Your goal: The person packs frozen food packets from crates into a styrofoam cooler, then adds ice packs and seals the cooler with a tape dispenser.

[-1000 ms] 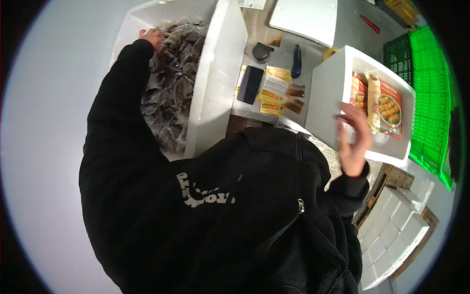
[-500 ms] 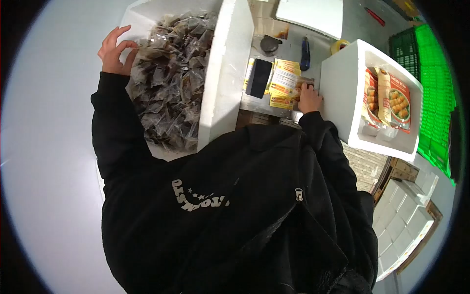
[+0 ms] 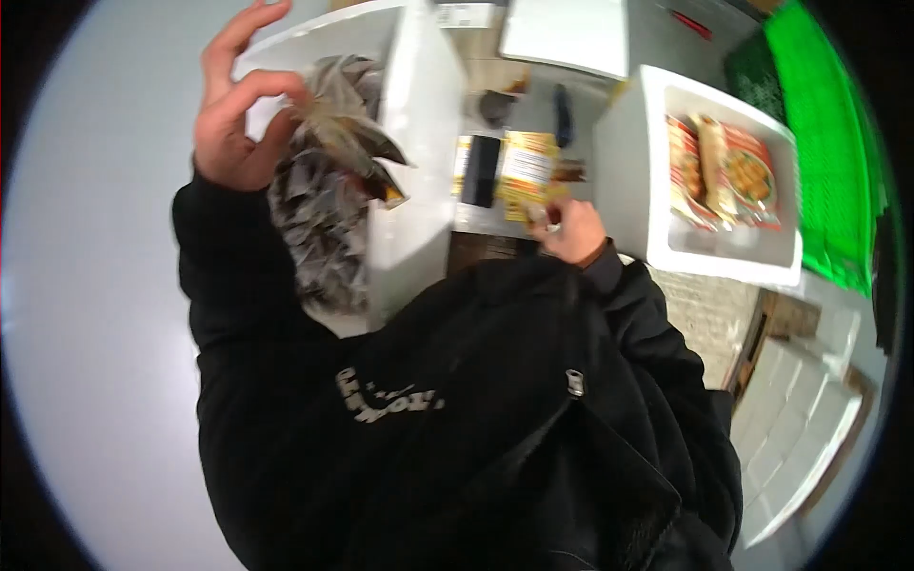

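My left hand (image 3: 243, 114) is closed in a pinch on the top of a clear plastic packet (image 3: 347, 138) with dark contents. It hangs over the left white foam box (image 3: 409, 114), above a heap of similar packets (image 3: 324, 233). At the table's near edge, my right hand (image 3: 574, 231) is curled, thumb and fingers together; what they hold, if anything, is blurred. Beside its fingertips are yellow printed cards (image 3: 526, 164). A black phone (image 3: 482, 171) lies left of the cards, and a small brown piece (image 3: 569, 170) lies just beyond the hand.
On the right stands another white foam box (image 3: 624, 171) holding printed food bags (image 3: 745, 171). A dark blue cutter (image 3: 563, 114), a dark round object (image 3: 495, 108) and a white foam lid (image 3: 564, 36) lie farther back. Green crates (image 3: 824, 143) stand at far right.
My left hand has lifted a packet up from the heap. My right hand has drawn back toward my body and curled its fingers. The whole view has shifted slightly.
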A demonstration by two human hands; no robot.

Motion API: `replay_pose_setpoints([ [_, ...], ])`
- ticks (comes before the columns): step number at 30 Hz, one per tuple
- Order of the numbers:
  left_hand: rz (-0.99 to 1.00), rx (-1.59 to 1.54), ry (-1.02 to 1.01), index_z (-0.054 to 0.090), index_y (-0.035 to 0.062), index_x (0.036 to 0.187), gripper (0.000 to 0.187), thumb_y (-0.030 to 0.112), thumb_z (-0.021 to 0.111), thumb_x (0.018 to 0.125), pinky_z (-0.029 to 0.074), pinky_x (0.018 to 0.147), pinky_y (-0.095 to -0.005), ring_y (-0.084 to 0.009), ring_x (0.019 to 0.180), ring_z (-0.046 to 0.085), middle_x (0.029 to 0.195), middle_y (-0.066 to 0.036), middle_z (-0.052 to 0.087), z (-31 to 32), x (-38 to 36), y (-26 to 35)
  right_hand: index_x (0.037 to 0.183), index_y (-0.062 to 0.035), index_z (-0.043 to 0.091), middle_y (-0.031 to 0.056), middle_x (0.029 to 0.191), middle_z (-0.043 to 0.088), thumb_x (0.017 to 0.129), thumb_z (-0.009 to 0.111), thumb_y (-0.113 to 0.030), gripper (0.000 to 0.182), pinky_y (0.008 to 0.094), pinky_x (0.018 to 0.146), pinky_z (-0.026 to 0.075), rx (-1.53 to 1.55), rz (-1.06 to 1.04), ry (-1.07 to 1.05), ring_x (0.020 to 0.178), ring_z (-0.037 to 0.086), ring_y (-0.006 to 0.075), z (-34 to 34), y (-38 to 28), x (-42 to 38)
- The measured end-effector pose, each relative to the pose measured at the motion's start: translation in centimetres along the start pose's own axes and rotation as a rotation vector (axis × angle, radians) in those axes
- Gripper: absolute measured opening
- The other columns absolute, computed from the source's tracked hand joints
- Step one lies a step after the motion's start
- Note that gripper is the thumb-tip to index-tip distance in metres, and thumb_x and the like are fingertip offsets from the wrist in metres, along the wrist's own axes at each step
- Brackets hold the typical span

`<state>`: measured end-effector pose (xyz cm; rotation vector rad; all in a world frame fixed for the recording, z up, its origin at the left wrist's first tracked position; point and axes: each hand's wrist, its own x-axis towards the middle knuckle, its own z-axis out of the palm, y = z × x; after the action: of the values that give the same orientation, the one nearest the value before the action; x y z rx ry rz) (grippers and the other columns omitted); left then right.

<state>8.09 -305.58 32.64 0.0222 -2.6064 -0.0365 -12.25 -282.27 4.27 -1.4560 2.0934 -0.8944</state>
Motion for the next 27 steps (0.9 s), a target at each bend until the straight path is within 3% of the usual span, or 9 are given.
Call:
replay_pose_setpoints([
  [4,0.111,-0.100,0.024,0.059,0.0071,0.080,0.013,0.000,0.065,0.071,0.026,0.103,-0.0500,-0.0398,0.130,0.033,0.136,-0.023,0.040,3.5,6.0,4.6,0.071,0.0008,0.058,0.0099,0.068,0.061,0.071,0.071,-0.009,0.016,0.0301,0.058,0.051,0.548,0.077,0.093,0.066,0.063,0.0169,-11.4,-4.0,-5.1],
  [7,0.134,-0.109,-0.016,0.061,0.0082,0.082,0.018,0.000,0.067,0.067,0.027,0.101,-0.0504,-0.0384,0.129,0.035,0.136,-0.024,0.039,6.8,10.3,8.6,0.090,0.0023,0.058,0.0071,0.074,0.063,0.082,0.066,-0.006,0.014,0.0248,0.063,0.052,0.704,0.115,0.533,0.071,0.062,0.0121,-16.7,-1.6,-9.1],
  [10,0.080,-0.372,-0.102,0.064,0.0144,0.088,0.015,0.012,0.068,0.074,0.032,0.092,-0.0447,-0.0300,0.116,0.043,0.123,-0.012,0.050,12.2,13.3,10.7,0.106,0.0038,0.052,0.0105,0.089,0.063,0.084,0.066,-0.011,0.030,0.0249,0.064,0.051,0.755,0.309,0.298,0.072,0.062,0.0131,-21.9,5.5,-10.7],
  [14,-0.055,-0.151,0.075,0.062,0.0168,0.097,0.020,0.020,0.067,0.077,0.033,0.084,-0.0462,-0.0290,0.113,0.042,0.111,-0.011,0.051,21.8,16.5,13.0,0.119,0.0026,0.049,0.0131,0.100,0.062,0.080,0.071,-0.014,0.048,0.0255,0.067,0.050,0.338,0.382,0.442,0.075,0.063,0.0172,-23.1,9.1,-11.9],
  [16,-0.120,-0.089,0.130,0.062,0.0185,0.101,0.025,0.024,0.067,0.077,0.033,0.086,-0.0463,-0.0301,0.112,0.044,0.113,-0.010,0.051,24.7,16.8,12.0,0.124,0.0003,0.047,0.0133,0.110,0.059,0.079,0.072,-0.014,0.054,0.0261,0.071,0.050,-0.012,0.326,0.878,0.085,0.061,0.0190,-24.9,8.7,-13.2],
  [18,-0.332,-0.044,0.170,0.066,0.0119,0.088,0.016,0.013,0.068,0.072,0.035,0.097,-0.0439,-0.0332,0.118,0.046,0.124,-0.017,0.051,25.4,15.7,10.8,0.127,-0.0016,0.046,0.0117,0.120,0.054,0.080,0.070,-0.012,0.054,0.0276,0.075,0.050,0.135,0.317,1.005,0.097,0.058,0.0194,-26.1,10.8,-15.9],
  [20,-0.503,0.064,0.246,0.067,0.0150,0.088,0.016,0.021,0.068,0.073,0.039,0.092,-0.0413,-0.0326,0.110,0.050,0.115,-0.012,0.055,27.9,12.2,8.1,0.127,-0.0017,0.046,0.0110,0.124,0.051,0.083,0.067,-0.010,0.049,0.0286,0.078,0.048,0.205,0.403,1.084,0.099,0.056,0.0187,-26.8,12.9,-18.9],
  [22,-0.766,0.113,0.196,0.065,0.0194,0.087,0.019,0.024,0.069,0.069,0.036,0.089,-0.0466,-0.0317,0.108,0.048,0.116,-0.010,0.053,31.3,7.4,6.2,0.126,-0.0005,0.047,0.0097,0.124,0.052,0.086,0.063,-0.009,0.044,0.0284,0.079,0.048,0.252,0.432,1.164,0.098,0.056,0.0178,-26.6,16.6,-22.4],
  [27,-0.782,0.165,-0.343,0.068,0.0192,0.077,0.014,0.022,0.072,0.063,0.036,0.088,-0.0458,-0.0317,0.113,0.043,0.116,-0.010,0.052,38.9,-1.2,8.7,0.123,-0.0003,0.050,0.0131,0.103,0.062,0.089,0.060,-0.010,0.037,0.0264,0.078,0.048,0.135,0.571,1.131,0.090,0.059,0.0154,-27.6,19.5,-28.7],
])
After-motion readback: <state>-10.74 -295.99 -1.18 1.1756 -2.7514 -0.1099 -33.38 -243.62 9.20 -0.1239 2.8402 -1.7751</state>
